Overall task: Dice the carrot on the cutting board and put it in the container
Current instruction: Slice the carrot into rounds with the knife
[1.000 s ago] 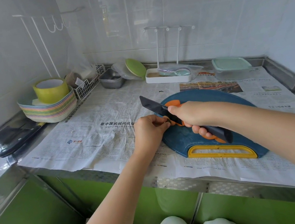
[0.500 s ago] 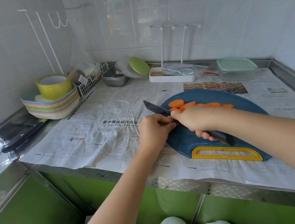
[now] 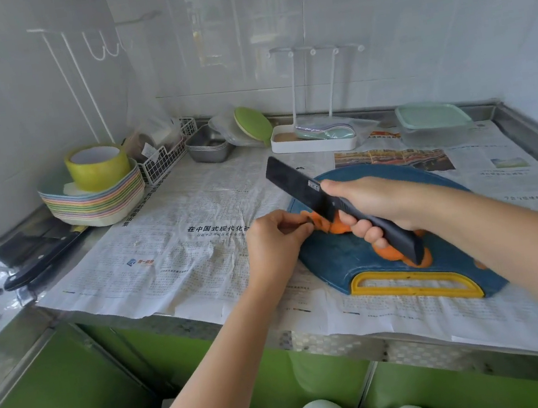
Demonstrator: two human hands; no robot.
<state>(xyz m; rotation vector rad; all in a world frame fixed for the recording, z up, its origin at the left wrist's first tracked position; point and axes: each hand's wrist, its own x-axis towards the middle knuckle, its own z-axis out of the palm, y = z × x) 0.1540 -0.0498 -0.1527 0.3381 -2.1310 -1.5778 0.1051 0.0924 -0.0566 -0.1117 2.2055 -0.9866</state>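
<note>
Black knife (image 3: pixel 295 182) gripped in right hand (image 3: pixel 374 202), blade tilted above blue cutting board (image 3: pixel 338 263); left hand (image 3: pixel 273 241) curled, pinching orange carrot slices (image 3: pixel 340 227) at board's left edge.

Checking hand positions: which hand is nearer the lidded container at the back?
Right. The right hand holds the knife in front of the container; the left hand is farther left, at the edge of the board.

So I count two knives, the black square-tipped knife (image 3: pixel 292 180) and a dark-handled kitchen knife (image 3: pixel 43 258), plus one round blue plastic cutting board (image 3: pixel 337 260) and one clear lidded plastic container (image 3: pixel 435 132). Also one yellow tape roll (image 3: pixel 98 169) and one white wire basket (image 3: pixel 164 159). The orange carrot slices (image 3: pixel 338 228) are half hidden, can't count them.
</note>
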